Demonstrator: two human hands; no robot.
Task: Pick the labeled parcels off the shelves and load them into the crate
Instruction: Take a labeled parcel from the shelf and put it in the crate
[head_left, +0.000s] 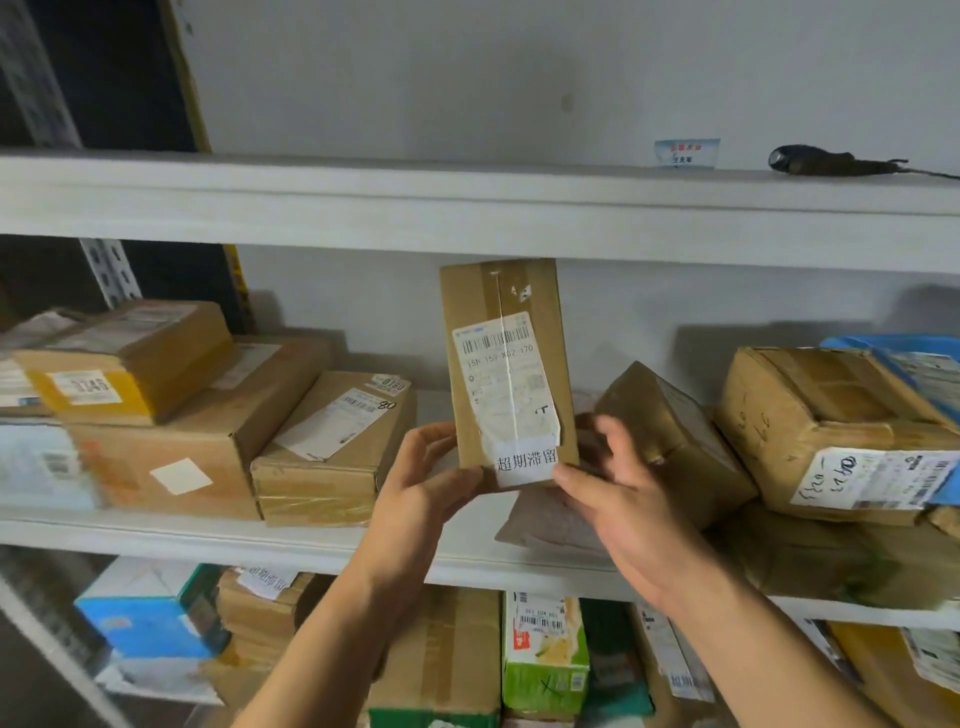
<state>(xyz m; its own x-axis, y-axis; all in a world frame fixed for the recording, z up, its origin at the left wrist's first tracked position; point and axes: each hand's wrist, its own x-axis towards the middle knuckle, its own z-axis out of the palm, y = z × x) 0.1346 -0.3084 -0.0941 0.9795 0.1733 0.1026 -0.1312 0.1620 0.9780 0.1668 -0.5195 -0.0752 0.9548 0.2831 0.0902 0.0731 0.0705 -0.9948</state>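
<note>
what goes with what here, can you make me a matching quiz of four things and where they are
1. upright parcel
2. black scanner
3. green carton
4. box marked 80

a. top shelf, right
b. held in both hands
c. bottom shelf
d. middle shelf, left of the hands

Pairs: 1-b, 2-a, 3-c, 4-d. The left hand and right hand grip the parcel's lower end.
</note>
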